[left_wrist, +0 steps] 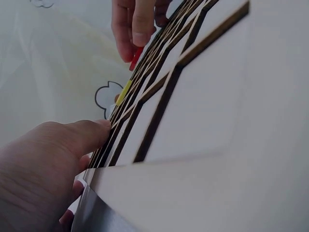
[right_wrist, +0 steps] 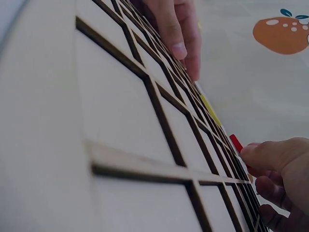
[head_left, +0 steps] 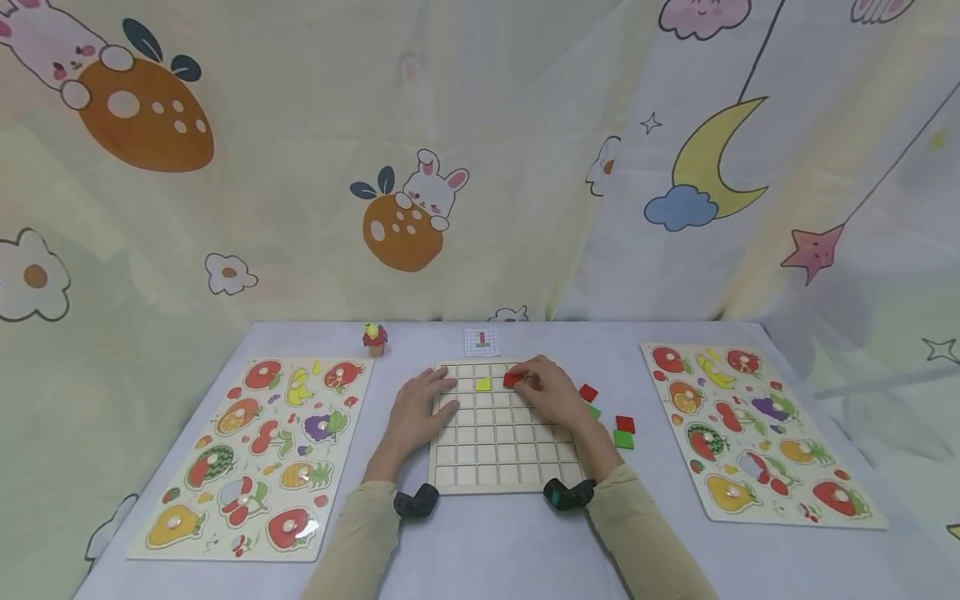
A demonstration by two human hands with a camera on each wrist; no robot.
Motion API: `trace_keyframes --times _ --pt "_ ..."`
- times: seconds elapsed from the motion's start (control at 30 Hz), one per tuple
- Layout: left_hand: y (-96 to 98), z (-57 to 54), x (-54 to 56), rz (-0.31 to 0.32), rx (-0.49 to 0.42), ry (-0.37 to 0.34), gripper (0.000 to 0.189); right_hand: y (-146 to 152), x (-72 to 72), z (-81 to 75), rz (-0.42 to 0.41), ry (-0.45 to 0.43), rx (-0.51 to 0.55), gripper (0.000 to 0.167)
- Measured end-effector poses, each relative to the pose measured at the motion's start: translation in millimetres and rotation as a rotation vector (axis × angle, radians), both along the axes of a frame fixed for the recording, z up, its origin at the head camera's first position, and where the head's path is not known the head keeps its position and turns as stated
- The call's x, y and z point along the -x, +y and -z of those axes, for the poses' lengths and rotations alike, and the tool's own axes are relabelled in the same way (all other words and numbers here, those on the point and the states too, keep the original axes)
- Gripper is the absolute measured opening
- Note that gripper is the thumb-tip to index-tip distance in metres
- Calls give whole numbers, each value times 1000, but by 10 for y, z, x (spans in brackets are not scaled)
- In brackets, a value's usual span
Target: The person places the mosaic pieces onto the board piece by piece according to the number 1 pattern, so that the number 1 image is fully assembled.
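Note:
A wooden grid board (head_left: 487, 479) lies before me, with a yellow square tile (head_left: 483, 384) in one of its upper cells. My right hand (head_left: 551, 392) pinches a red square tile (head_left: 512, 380) between thumb and fingers over the board's upper rows, right of the yellow tile. In the right wrist view the red tile (right_wrist: 236, 143) is tilted, one edge showing past the thumb. My left hand (head_left: 420, 408) rests on the board's left edge, fingers fairly straight, the thumb (left_wrist: 91, 133) lying over the grid.
Red tiles (head_left: 626, 425) and green tiles (head_left: 623, 440) lie right of the board. A card with a small grid pattern (head_left: 482, 341) and a small red-and-yellow figure (head_left: 374, 339) stand behind it. Fruit puzzle boards flank both sides, left (head_left: 255, 458) and right (head_left: 757, 433).

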State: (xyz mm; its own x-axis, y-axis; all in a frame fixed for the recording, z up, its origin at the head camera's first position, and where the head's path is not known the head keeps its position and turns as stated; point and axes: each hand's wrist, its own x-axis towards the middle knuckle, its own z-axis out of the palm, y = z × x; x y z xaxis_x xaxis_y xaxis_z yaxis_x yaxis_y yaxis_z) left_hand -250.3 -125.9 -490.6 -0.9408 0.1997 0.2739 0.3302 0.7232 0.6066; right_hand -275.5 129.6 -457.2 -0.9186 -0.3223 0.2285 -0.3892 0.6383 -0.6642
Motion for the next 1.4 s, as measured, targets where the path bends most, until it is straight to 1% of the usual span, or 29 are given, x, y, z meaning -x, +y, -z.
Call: trace_keyframes --times 0.23,0.33,0.47,0.57,0.77,0.9,1.03,1.23,1.4 --pt "-2 -35 -22 0 -14 14 38 -57 19 49 32 -47 -33 23" --pt "3 -30 -27 5 -15 20 38 -72 17 57 25 -33 -56 22" --pt "4 -16 -28 4 -18 -2 38 -104 12 50 7 -9 -66 20" --pt "2 -4 -27 1 -18 -7 38 -139 19 56 0 -7 -68 20" --pt "6 2 -27 4 -14 5 38 -185 33 71 12 -21 -79 20" --pt "7 -14 -29 3 -18 10 38 -191 34 59 15 -4 -86 20" --pt "20 -29 -27 1 -16 -5 38 -177 24 49 19 11 -88 18" --pt "25 -34 -24 -3 -2 -11 38 -173 6 56 26 3 -92 18" --pt "23 -26 -33 -7 -2 5 37 -182 -16 61 35 -12 -73 17"
